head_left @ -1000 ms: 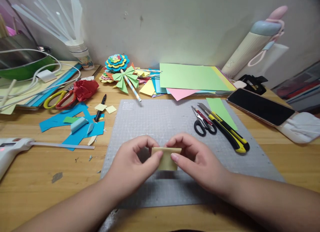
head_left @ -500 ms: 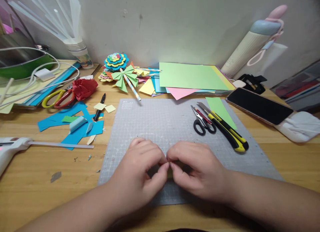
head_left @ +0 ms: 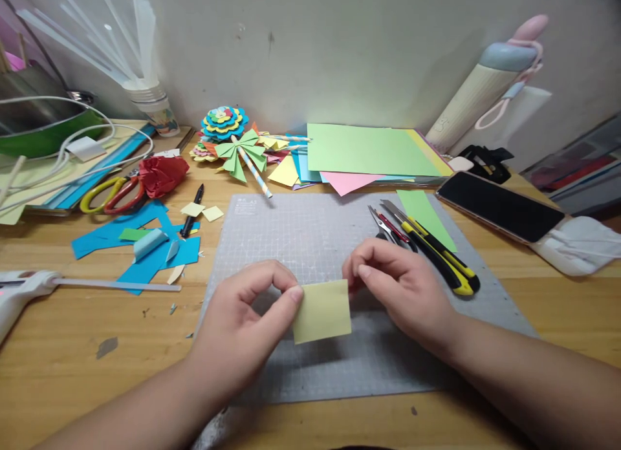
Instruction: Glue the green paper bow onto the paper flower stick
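A pale yellow paper square is raised over the grey cutting mat. My left hand pinches its upper left corner between thumb and finger. At the paper's right edge is my right hand, fingers loosely curled and thumb lifted, gripping nothing that I can see. Whether its fingertips touch the edge is unclear. Just beyond that hand lie small scissors, their handles partly covered by it, and a yellow and black utility knife.
A green paper strip crosses the mat's far right edge. Blue paper scraps, a black pen and a glue gun are on the left. Behind stand paper flowers and stacked coloured sheets. A phone is at right.
My hands were together at the middle with fingertips meeting and the paper mostly hidden. Now they are apart, the right shifted right and farther away, and the left holds the square up in view.
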`<state>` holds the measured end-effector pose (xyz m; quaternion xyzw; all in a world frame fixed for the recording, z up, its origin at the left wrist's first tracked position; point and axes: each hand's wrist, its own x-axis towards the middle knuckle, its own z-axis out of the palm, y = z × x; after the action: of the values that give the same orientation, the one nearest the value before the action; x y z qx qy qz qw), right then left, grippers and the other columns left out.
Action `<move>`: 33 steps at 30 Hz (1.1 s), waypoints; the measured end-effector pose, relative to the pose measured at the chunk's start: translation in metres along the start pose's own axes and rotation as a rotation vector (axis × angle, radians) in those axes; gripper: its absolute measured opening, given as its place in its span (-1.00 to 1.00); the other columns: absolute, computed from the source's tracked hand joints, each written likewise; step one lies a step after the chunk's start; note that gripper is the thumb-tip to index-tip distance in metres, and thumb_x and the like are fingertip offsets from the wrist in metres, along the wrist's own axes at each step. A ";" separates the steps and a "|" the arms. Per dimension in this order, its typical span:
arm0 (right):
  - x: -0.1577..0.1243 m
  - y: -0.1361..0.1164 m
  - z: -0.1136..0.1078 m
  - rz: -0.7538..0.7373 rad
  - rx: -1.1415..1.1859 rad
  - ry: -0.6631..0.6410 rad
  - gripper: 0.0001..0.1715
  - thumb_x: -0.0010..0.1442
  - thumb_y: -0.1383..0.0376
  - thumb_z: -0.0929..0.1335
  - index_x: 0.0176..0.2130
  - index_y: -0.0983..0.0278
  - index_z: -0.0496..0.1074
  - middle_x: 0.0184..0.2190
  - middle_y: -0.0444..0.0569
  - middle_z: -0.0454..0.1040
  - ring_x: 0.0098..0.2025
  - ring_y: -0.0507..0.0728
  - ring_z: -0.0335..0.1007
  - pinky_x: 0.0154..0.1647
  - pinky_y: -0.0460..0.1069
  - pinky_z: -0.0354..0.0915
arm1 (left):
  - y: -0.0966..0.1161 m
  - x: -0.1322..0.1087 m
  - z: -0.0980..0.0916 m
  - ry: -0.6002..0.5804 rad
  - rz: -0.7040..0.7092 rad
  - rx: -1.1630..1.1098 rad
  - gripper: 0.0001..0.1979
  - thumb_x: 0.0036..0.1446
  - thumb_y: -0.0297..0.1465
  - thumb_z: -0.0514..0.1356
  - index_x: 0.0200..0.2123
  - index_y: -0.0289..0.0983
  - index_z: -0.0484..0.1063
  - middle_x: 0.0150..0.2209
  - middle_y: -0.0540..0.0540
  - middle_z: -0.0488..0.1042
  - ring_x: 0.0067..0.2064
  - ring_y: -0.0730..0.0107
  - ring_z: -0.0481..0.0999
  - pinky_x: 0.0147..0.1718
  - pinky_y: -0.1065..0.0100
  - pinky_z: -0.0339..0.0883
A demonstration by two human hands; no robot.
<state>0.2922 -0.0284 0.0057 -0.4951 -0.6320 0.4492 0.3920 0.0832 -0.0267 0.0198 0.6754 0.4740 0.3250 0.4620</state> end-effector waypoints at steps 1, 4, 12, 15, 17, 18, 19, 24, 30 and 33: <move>-0.001 -0.001 0.002 0.008 0.070 -0.050 -0.91 0.17 0.32 0.23 -0.37 0.24 0.30 -0.47 -0.13 0.36 -0.45 0.03 0.28 -0.44 -0.07 0.24 | -0.001 0.000 0.001 -0.014 -0.007 -0.007 -0.79 0.15 -0.33 0.10 -0.51 -0.23 0.34 -0.48 0.02 0.40 -0.39 0.39 0.38 -0.38 0.34 0.21; -0.006 -0.006 0.009 0.037 0.068 -0.156 -0.88 0.18 0.28 0.27 -0.39 0.26 0.31 -0.51 -0.16 0.30 -0.48 0.00 0.19 -0.47 -0.10 0.19 | -0.002 0.001 0.003 -0.064 -0.025 0.049 -0.78 0.14 -0.32 0.09 -0.53 -0.24 0.34 -0.50 0.01 0.40 -0.39 0.36 0.38 -0.36 0.31 0.21; -0.013 -0.008 0.019 0.126 -0.028 -0.367 -0.80 0.14 0.34 0.28 -0.52 0.29 0.27 -0.61 -0.21 0.21 -0.55 -0.04 0.10 -0.53 -0.12 0.11 | -0.002 0.002 0.008 -0.268 0.139 0.283 -0.91 0.03 -0.49 0.08 -0.49 -0.25 0.35 -0.50 0.05 0.39 -0.37 0.40 0.35 -0.25 0.26 0.14; -0.015 -0.006 0.020 0.062 -0.065 -0.387 -0.81 0.15 0.34 0.28 -0.50 0.29 0.29 -0.61 -0.22 0.22 -0.54 -0.04 0.12 -0.52 -0.12 0.11 | -0.001 0.003 0.010 -0.280 0.166 0.313 -0.89 -0.05 -0.53 0.07 -0.57 -0.26 0.27 -0.57 0.08 0.30 -0.43 0.45 0.30 -0.27 0.28 0.13; -0.016 -0.006 0.020 -0.001 -0.088 -0.384 -0.81 0.17 0.35 0.28 -0.49 0.29 0.31 -0.60 -0.21 0.23 -0.54 -0.04 0.14 -0.50 -0.12 0.12 | 0.000 0.004 0.010 -0.280 0.155 0.317 -0.88 -0.09 -0.54 0.06 -0.60 -0.27 0.24 -0.59 0.09 0.27 -0.45 0.45 0.29 -0.29 0.29 0.13; -0.016 -0.006 0.019 -0.026 -0.098 -0.375 -0.80 0.17 0.35 0.27 -0.49 0.29 0.31 -0.60 -0.21 0.24 -0.53 -0.04 0.14 -0.50 -0.13 0.12 | 0.000 0.004 0.010 -0.277 0.146 0.316 -0.89 -0.10 -0.54 0.05 -0.61 -0.26 0.23 -0.60 0.08 0.26 -0.45 0.45 0.29 -0.30 0.29 0.13; -0.016 -0.007 0.019 -0.042 -0.104 -0.359 -0.80 0.17 0.35 0.27 -0.49 0.29 0.32 -0.60 -0.21 0.24 -0.53 -0.04 0.15 -0.50 -0.13 0.13 | 0.001 0.004 0.009 -0.271 0.135 0.317 -0.89 -0.11 -0.53 0.05 -0.61 -0.26 0.23 -0.60 0.08 0.26 -0.45 0.44 0.29 -0.31 0.29 0.13; -0.014 -0.010 0.012 -0.091 -0.104 -0.221 -0.77 0.14 0.38 0.26 -0.54 0.28 0.28 -0.62 -0.20 0.26 -0.56 -0.04 0.16 -0.53 -0.13 0.13 | 0.003 0.007 0.000 -0.230 0.059 0.295 -0.89 -0.09 -0.48 0.05 -0.62 -0.25 0.24 -0.59 0.06 0.32 -0.45 0.42 0.31 -0.37 0.33 0.15; -0.011 -0.008 0.005 0.005 0.020 -0.040 -0.76 0.14 0.32 0.29 -0.55 0.25 0.26 -0.59 -0.15 0.30 -0.52 0.01 0.21 -0.51 -0.10 0.18 | 0.000 0.014 -0.006 0.012 -0.190 0.094 -0.87 -0.02 -0.39 0.10 -0.57 -0.24 0.29 -0.56 0.06 0.31 -0.47 0.44 0.28 -0.48 0.40 0.15; -0.009 -0.008 0.008 0.077 0.078 -0.051 -0.75 0.16 0.26 0.30 -0.54 0.25 0.29 -0.58 -0.16 0.29 -0.51 0.01 0.20 -0.50 -0.10 0.19 | -0.002 0.013 -0.002 -0.031 -0.188 -0.104 -0.83 0.08 -0.28 0.10 -0.45 -0.25 0.37 -0.49 0.02 0.39 -0.41 0.41 0.35 -0.42 0.39 0.22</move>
<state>0.2848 -0.0392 0.0103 -0.4918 -0.6044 0.5006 0.3772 0.0853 -0.0133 0.0188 0.6083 0.5105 0.2938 0.5321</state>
